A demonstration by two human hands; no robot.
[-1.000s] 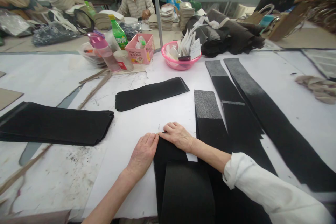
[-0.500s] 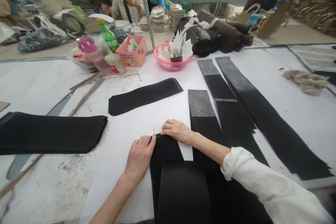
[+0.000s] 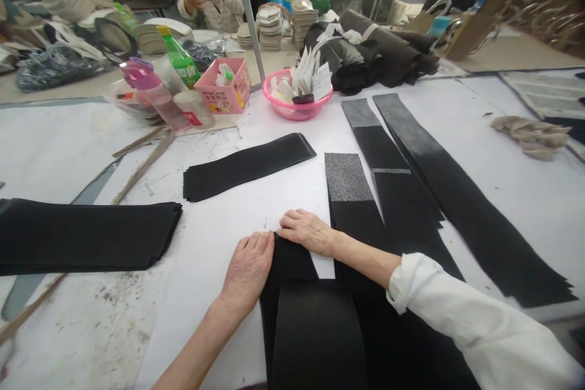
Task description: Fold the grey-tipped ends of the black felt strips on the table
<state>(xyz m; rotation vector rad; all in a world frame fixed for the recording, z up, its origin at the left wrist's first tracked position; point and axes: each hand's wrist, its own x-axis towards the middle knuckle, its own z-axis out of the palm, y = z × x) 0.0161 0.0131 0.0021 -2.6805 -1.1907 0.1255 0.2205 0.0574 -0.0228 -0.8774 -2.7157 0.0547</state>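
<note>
A long black strip of sheet material (image 3: pixel 292 265) lies lengthwise in front of me on white paper. My left hand (image 3: pixel 250 262) is closed on the left corner of its far end. Close beside it, my right hand (image 3: pixel 307 231) pinches the same end, fingertips nearly meeting the left ones. The edge between the fingers is mostly hidden. A wider black piece (image 3: pixel 317 335) curves over the strip's near part. Just to the right lies a black strip with a speckled grey end (image 3: pixel 348 177), passing under my right forearm.
More black strips (image 3: pixel 470 207) lie at the right. Black stacks sit at the left (image 3: pixel 86 236) and centre (image 3: pixel 249 166). Behind stand a pink basin (image 3: pixel 297 111), a pink box (image 3: pixel 223 88) and bottles (image 3: pixel 180 58). A person (image 3: pixel 219 3) sits across the table; another is at the far right.
My left fingers have shifted slightly right along the strip's end, closer to the right hand, covering more of the edge. The whole view has moved slightly. The person across has raised a hand.
</note>
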